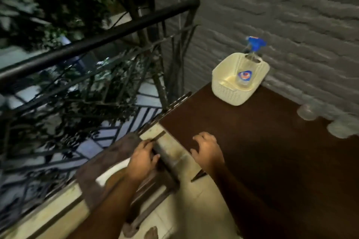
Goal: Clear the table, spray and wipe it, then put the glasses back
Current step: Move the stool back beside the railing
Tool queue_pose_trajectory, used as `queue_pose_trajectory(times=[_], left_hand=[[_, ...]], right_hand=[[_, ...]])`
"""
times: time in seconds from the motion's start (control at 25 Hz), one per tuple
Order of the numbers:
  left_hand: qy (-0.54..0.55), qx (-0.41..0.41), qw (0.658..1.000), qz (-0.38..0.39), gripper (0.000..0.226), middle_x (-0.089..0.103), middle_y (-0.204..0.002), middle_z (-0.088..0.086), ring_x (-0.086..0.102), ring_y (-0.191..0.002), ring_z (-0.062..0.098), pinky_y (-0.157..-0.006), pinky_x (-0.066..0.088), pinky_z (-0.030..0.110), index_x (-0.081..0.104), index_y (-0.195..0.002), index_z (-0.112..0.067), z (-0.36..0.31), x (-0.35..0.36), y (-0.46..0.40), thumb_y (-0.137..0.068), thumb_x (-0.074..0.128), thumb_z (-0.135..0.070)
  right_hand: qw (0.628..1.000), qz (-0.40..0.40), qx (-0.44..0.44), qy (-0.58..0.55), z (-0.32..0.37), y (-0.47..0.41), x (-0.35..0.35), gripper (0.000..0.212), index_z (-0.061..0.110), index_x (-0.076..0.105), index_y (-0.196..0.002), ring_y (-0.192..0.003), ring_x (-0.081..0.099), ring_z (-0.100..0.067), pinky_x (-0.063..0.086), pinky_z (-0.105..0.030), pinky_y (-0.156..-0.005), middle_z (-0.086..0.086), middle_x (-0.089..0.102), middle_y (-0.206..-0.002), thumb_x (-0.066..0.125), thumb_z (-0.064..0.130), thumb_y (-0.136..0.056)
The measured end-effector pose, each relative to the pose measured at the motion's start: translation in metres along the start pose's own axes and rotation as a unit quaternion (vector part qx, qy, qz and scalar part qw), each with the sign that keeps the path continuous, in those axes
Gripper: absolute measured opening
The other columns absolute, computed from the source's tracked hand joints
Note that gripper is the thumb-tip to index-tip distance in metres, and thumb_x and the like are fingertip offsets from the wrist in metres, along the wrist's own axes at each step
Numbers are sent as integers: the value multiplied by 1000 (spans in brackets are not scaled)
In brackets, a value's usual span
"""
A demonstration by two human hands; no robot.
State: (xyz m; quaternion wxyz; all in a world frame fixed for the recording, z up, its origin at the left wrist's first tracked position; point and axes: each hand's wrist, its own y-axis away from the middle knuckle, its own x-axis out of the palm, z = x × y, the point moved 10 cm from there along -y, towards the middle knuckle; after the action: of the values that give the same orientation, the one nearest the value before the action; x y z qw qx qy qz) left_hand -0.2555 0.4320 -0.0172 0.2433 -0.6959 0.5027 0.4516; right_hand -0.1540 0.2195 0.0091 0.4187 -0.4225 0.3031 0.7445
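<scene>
Grey painted brick [281, 15] forms the far wall of a dim balcony, against which a dark brown table [272, 151] is set. At the table's far left corner a cream perforated basket [231, 91] is placed, tilted slightly, and a clear spray bottle [245, 75] with a blue trigger head is stood inside it, leaning toward the basket's far rim. Along the right edge of the table, close to the wall, two clear glasses are seen, blurred by motion: one glass [308, 111] farther off and a second glass [342, 128] nearer and partly cut by the frame edge; whether they are upright or upturned cannot be told. The right hand [208, 150] is held over the near left edge of the table with its fingers spread apart and loosely bent, nothing being gripped; whether the fingertips touch the surface cannot be told. The left hand [144, 158] is seen left of the table, lower down, its fingers curled against a dark bar-like object [165, 156]; a firm grip cannot be confirmed through the blur. To the left, a black metal railing [97, 40] is run diagonally across the scene, and dark foliage [64, 2] is seen beyond it. A pale tiled floor [174, 217] is visible beneath the forearms.
</scene>
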Motion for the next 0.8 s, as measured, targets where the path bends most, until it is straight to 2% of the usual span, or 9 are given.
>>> queue_pose_trajectory(times=[0.08,0.2,0.36,0.44,0.56,0.64,0.8], left_hand=[[-8,-45,999,9,52,51,-134,14,48,-125,32,-105,36,36,54,-129,-9,57,-12,14,-84,69,-30],[-12,-112,994,16,50,54,-126,11,54,-114,33,-96,46,39,57,-122,-14,156,-26,31,-77,73,-30],[9,-172,984,55,70,53,-130,12,53,-118,33,-97,43,36,50,-136,-18,251,-16,40,-74,79,-30],[26,-194,977,82,78,49,-135,11,51,-121,31,-98,42,35,42,-142,-19,289,5,36,-74,78,-32],[58,-210,970,111,86,43,-141,8,46,-126,29,-102,38,34,34,-147,-23,328,46,26,-74,79,-32],[68,-214,967,121,88,43,-141,5,46,-126,26,-104,37,34,33,-147,-25,344,74,20,-73,79,-35],[31,-212,972,101,60,57,-130,0,57,-114,21,-98,45,32,46,-136,-28,353,97,15,-81,67,-38]], right_hand=[[999,29,-43,-7,53,-10,40,48,19,58,-128,-124,46,-27,43,-38,-103,-5,53,-133,62,33,-82],[992,86,-87,-9,131,-24,111,45,20,60,-123,-119,49,-26,44,-35,-99,-4,56,-127,66,32,-80],[984,146,-105,4,186,-42,207,52,18,60,-128,-123,51,-34,43,-36,-105,-12,57,-131,66,28,-77],[981,161,-106,26,196,-55,260,58,18,55,-135,-129,48,-37,39,-40,-110,-13,53,-139,64,28,-79],[969,203,-122,68,200,-70,335,61,21,43,-144,-134,41,-35,39,-46,-109,-12,41,-147,60,26,-85],[966,187,-148,97,199,-81,371,59,19,42,-144,-132,42,-37,41,-48,-107,-14,41,-148,59,25,-88],[967,200,-129,90,193,-87,400,46,20,50,-138,-128,46,-37,41,-47,-105,-13,49,-143,56,24,-92]])
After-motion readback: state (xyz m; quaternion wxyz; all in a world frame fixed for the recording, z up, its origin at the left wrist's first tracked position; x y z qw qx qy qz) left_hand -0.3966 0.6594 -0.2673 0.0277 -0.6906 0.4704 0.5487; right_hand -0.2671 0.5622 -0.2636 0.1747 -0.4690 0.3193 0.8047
